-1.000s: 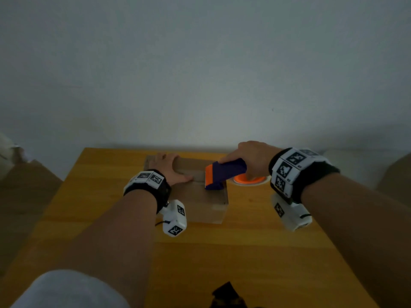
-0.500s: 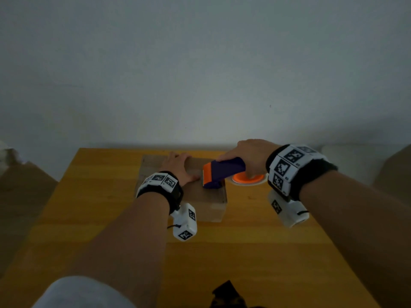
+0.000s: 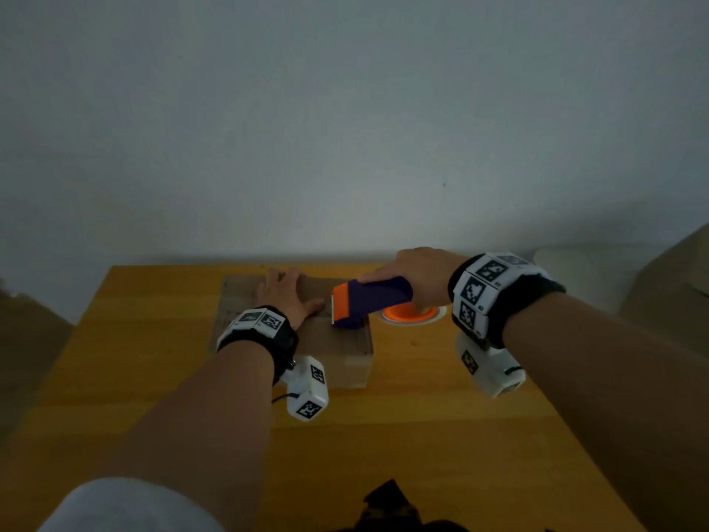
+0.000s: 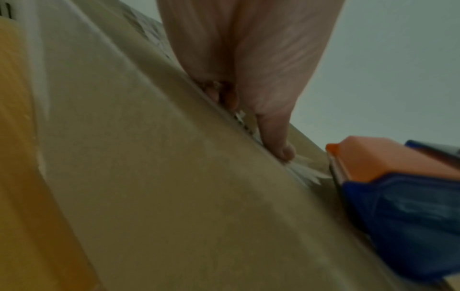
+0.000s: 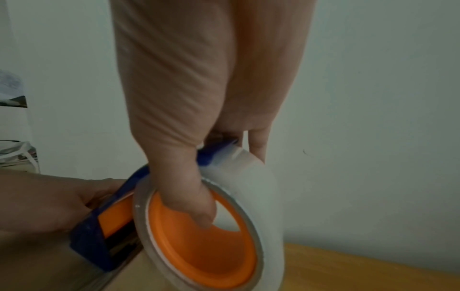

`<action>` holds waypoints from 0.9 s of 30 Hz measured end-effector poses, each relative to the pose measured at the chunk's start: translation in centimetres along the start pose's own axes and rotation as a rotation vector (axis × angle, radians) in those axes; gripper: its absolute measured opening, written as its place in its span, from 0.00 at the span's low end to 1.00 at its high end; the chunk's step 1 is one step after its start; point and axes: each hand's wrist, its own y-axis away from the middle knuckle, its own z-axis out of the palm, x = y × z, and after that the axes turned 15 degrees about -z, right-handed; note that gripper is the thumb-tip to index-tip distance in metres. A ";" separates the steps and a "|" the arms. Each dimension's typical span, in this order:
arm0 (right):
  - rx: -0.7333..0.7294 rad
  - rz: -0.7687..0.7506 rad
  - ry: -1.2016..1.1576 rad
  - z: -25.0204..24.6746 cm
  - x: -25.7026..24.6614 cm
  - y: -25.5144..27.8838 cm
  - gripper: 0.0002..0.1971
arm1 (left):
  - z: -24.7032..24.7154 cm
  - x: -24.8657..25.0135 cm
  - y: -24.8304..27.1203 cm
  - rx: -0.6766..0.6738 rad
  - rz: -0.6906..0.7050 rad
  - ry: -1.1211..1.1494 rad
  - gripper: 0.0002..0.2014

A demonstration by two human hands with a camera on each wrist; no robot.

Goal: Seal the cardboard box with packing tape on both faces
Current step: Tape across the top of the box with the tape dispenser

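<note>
**Tape gun on the box top**

The right hand (image 3: pixel 416 276) grips the tape gun (image 3: pixel 366 301), its orange nose on the box (image 3: pixel 337 339) lying on the table (image 3: pixel 422 435). Just beside it, the left hand (image 3: pixel 286 297) presses flat, fingers straight.

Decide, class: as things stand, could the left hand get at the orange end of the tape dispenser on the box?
Probably yes. The left hand lies flat on the cardboard box, its thumb close beside the tape dispenser, and nothing shows between them. The right hand grips only the roll end, leaving the orange end free.
</note>
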 end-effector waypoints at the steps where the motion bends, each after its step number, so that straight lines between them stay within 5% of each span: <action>1: 0.005 -0.006 -0.001 0.1 0.1 0.0 0.39 | 0.1 0.0 0.0 0.007 0.003 0.006 0.31; 10: 0.011 -0.005 0.078 -0.6 1.2 1.1 0.37 | -2.8 -0.6 -0.3 -0.047 0.111 -0.251 0.42; 19: 0.001 0.069 0.108 0.5 1.1 0.9 0.35 | -3.2 -3.5 0.4 0.015 0.057 -0.080 0.39; 27: -0.074 0.095 0.129 -0.3 0.6 0.5 0.35 | -4.4 -3.6 0.4 -0.129 0.031 0.034 0.44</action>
